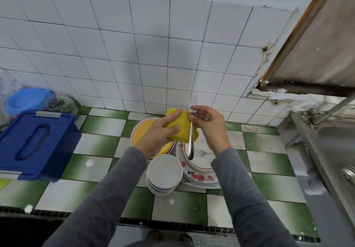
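In the middle of the frame, two hands hold things up above the green and white tiled bench point(96, 143). The left hand point(157, 133) has its fingers and thumb curled round a folded yellow cloth point(179, 125). The right hand point(209, 125) pinches a shiny silver metal fork point(190, 146) near its neck with the fingertips. The fork stands almost straight up. Its prongs point to the top of the frame and its long, smooth handle hangs down. The cloth touches the middle of the handle.

Right below the hands sit a yellow round plate point(140, 133), a stack of white bowls point(164, 171) and a white plate with pink flowers point(197, 178). A second small fork point(201, 152) lies on the plates there. A dark blue plastic box lid point(34, 143) is at the left of the frame. A steel sink point(336, 150) is at the right edge.
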A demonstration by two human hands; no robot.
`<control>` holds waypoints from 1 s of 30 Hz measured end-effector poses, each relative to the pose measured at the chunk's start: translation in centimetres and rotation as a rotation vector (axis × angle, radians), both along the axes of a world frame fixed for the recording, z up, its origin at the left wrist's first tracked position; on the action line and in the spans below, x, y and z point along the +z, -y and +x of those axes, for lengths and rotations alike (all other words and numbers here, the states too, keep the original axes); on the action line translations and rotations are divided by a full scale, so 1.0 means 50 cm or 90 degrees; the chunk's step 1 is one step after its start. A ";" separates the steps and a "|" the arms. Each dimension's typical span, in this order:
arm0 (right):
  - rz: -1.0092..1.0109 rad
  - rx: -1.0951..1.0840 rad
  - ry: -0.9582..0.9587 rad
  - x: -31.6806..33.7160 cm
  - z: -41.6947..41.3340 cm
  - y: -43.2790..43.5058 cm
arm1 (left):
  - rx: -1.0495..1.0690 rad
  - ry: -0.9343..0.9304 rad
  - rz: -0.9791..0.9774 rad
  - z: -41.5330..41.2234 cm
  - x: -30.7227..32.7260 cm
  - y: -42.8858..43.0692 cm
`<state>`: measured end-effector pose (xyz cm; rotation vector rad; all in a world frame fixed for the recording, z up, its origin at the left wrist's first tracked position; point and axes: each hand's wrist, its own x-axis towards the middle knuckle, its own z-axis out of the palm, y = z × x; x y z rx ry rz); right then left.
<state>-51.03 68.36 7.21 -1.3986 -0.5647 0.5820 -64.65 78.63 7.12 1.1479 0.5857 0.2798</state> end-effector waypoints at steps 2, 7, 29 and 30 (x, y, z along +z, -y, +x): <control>-0.047 0.003 0.056 -0.014 -0.005 0.000 | 0.008 0.003 -0.001 0.001 -0.002 0.004; -0.106 -0.005 0.221 -0.024 -0.008 0.006 | 0.025 0.015 -0.026 0.002 -0.014 0.016; -0.258 0.154 0.271 -0.025 -0.007 0.033 | 0.096 0.078 -0.007 -0.001 -0.006 0.000; -0.255 0.155 0.268 -0.025 -0.008 0.034 | 0.096 0.078 -0.007 -0.002 -0.006 -0.002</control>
